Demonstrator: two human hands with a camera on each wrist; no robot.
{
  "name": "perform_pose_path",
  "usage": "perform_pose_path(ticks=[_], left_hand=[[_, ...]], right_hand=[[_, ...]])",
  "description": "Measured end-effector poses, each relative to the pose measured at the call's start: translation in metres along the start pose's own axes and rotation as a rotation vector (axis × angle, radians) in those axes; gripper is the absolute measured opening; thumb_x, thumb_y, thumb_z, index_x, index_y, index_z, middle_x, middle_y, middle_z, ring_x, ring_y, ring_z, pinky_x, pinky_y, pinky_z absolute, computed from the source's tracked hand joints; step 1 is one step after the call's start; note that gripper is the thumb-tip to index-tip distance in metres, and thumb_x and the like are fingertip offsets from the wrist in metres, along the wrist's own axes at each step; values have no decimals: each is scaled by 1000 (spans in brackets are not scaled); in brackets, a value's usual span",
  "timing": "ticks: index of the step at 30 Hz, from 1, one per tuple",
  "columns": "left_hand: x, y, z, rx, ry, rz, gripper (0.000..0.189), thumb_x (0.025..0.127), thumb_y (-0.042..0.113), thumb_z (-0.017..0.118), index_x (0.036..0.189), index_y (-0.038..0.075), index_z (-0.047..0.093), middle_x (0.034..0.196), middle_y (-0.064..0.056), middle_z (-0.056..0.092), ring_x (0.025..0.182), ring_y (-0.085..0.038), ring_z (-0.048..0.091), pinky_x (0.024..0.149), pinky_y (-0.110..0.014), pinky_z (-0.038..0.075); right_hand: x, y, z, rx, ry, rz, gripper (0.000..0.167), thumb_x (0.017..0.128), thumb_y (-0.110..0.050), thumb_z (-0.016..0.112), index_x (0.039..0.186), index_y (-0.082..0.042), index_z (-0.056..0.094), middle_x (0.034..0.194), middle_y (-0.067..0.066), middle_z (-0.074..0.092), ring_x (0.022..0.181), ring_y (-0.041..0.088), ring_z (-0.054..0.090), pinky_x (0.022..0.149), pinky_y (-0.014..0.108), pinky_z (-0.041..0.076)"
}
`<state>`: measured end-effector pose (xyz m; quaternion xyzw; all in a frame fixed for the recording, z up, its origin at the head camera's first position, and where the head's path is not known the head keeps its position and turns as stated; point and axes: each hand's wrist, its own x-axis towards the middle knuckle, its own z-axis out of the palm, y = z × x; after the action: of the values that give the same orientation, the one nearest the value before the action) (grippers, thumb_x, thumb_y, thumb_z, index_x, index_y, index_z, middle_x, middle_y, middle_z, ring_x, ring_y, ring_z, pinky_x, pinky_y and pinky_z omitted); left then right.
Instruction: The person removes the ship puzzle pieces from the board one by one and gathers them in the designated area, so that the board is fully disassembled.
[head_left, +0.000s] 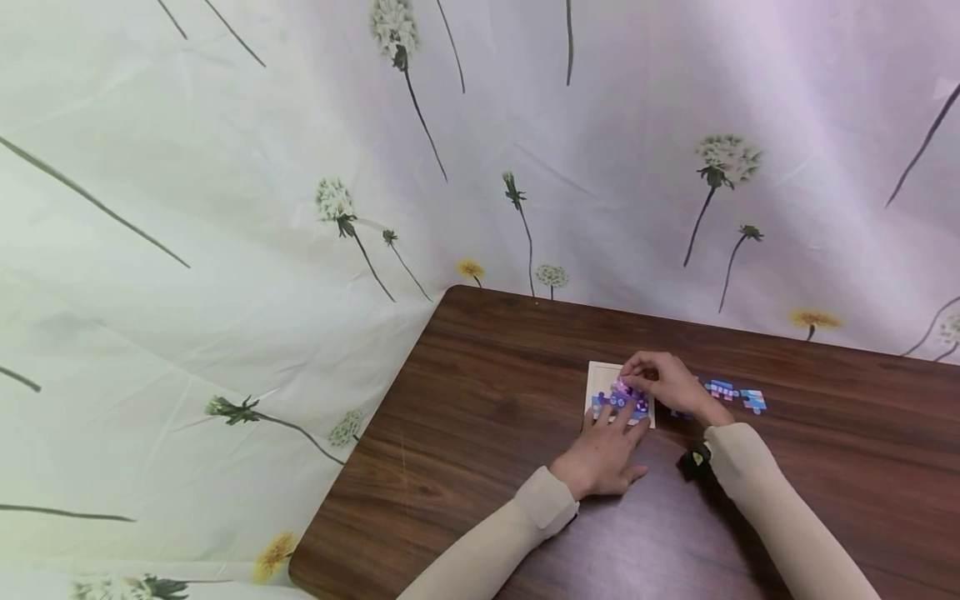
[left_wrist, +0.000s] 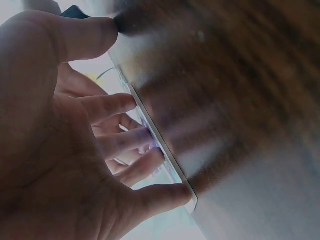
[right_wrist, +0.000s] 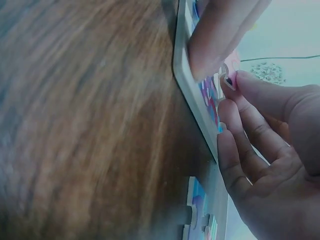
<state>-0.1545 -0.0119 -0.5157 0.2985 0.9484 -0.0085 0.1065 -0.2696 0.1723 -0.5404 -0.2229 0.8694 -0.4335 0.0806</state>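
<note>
A pale puzzle board [head_left: 596, 377] lies on the table, its near part filled with joined purple and blue jigsaw pieces [head_left: 611, 400]. My left hand [head_left: 602, 454] rests on its near edge with fingers spread and straight; in the left wrist view the fingertips touch the board's rim [left_wrist: 167, 155]. Over the board's right side, my right hand [head_left: 667, 385] pinches a small pink puzzle piece [right_wrist: 230, 80] between thumb and index finger. That piece is held close over the filled part, tilted up from the board. The other right fingers are bent near the board's edge.
Loose blue puzzle pieces [head_left: 722, 390] lie on the table right of the board, one [head_left: 753, 401] farther out. Beside the right sleeve sits a small black object [head_left: 693, 462]. A flower-print curtain [head_left: 600, 208] hangs behind the dark wooden table [head_left: 450, 400].
</note>
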Motion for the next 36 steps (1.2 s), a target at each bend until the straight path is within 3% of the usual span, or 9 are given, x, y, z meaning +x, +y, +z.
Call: perform_pose_path(ticks=[11, 24, 36], left_hand=[[-1, 1, 0, 10, 19, 3, 69, 102, 56, 56, 163, 30, 36, 175, -2, 23, 153, -27, 37, 123, -53, 37], [-1, 1, -1, -11, 9, -7, 70, 103, 54, 57, 164, 29, 35, 176, -2, 21, 153, -28, 37, 124, -54, 35], [0, 0, 3, -8, 19, -11, 70, 103, 55, 56, 164, 28, 34, 176, -2, 20, 154, -29, 37, 125, -53, 34]], right_hand=[[-5, -2, -6, -7, 55, -3, 7, 101, -13, 68, 106, -13, 74, 99, 6, 76, 92, 17, 71, 80, 28, 53], [-25, 5, -31, -55, 126, 8, 9, 101, -14, 69, 107, -9, 74, 101, 11, 78, 94, 24, 74, 78, 24, 56], [-50, 16, -44, 62, 126, 48, 18, 103, -14, 66, 113, 0, 70, 104, 22, 77, 82, 5, 75, 73, 25, 62]])
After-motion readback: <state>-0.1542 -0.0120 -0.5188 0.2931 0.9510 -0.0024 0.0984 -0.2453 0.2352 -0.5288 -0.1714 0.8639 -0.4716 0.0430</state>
